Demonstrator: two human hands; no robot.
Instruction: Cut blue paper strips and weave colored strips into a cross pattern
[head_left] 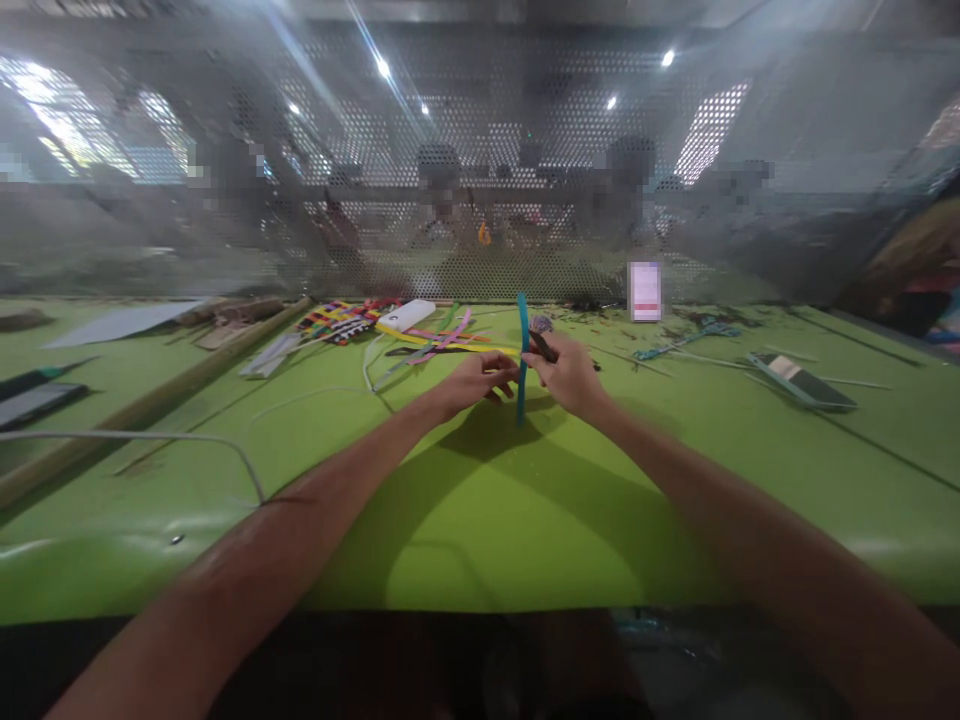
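Note:
A narrow blue strip (pixel 523 320) stands upright above the green table, between my two hands. My right hand (pixel 564 370) is closed, its thumb and fingertips pinching the strip near its middle. A dark tool or stick (pixel 543 346) also lies in the fingers of that hand; its exact shape is unclear. From the left, my left hand (pixel 487 377) reaches to the strip, its fingers bent and its fingertips at the strip's edge. Whether those fingertips grip it is hard to see. Just behind the right hand is a small patterned round object (pixel 541 324).
Behind my hands lie coloured strips (pixel 442 345), a white power bank or phone (pixel 409 316) and a woven colourful piece (pixel 349 322). A long wooden pole (pixel 150 405) and a cable (pixel 187 437) lie left. A flat dark device (pixel 802 380) sits right. Perforated metal (pixel 480 270) closes the back.

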